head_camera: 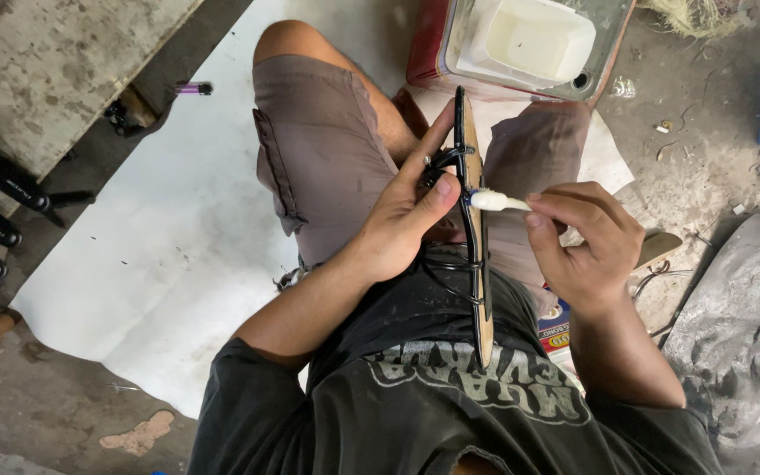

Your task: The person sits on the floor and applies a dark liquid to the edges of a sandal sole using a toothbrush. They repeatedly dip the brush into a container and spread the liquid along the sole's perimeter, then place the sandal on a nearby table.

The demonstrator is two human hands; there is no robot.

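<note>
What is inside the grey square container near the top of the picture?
The grey square container holds a white rectangular plastic tub, which looks empty. A small dark hole shows in one corner. What is beneath the tub is covered.

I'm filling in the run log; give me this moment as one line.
left hand: grips black-strapped sandal sole on edge | right hand: presses white glue-coated brush to sole's edge | white tub: ahead, beyond knees

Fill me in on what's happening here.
A seated person holds a sandal sole on edge over the lap, the left hand gripping it by its black straps. The right hand presses a white-tipped brush against the sole's side. A tin of whitish glue sits open on the floor ahead.
</note>
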